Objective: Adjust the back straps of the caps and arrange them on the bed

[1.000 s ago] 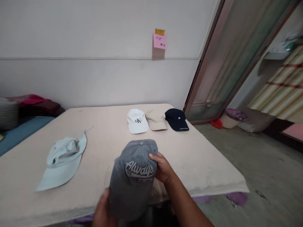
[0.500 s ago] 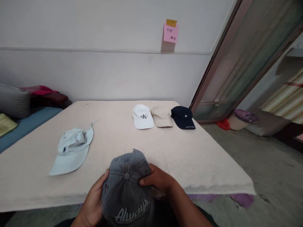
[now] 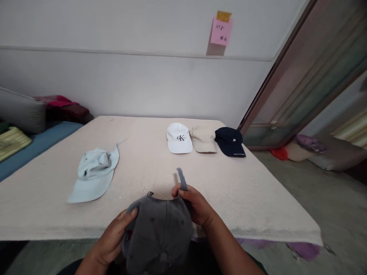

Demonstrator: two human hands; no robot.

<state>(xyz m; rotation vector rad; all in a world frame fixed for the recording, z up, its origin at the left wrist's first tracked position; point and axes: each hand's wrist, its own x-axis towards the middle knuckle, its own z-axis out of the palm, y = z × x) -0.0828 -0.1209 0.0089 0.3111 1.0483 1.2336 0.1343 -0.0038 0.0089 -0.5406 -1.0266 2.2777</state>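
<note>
Between the 2 hands sat the grey cap (image 3: pixel 160 233), its back opening pointing away from the body, its front-to-back axis running outward. The left hand (image 3: pixel 116 233) clasped its side, thumb on top, while the right hand (image 3: pixel 197 204) pinched its raised strap (image 3: pixel 182 180). Beyond the right hand lay the white cap (image 3: pixel 179 141), beige cap (image 3: pixel 203 139) and navy cap (image 3: pixel 230 142).

The gray cap (image 3: pixel 160 233) has turned, exposing its strap (image 3: pixel 181 178).

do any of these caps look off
The pale blue cap on the left looks odd: its crown is crumpled, unlike the smoother white cap, beige cap and navy cap. The strap on the held grey cap is unfastened.
</note>
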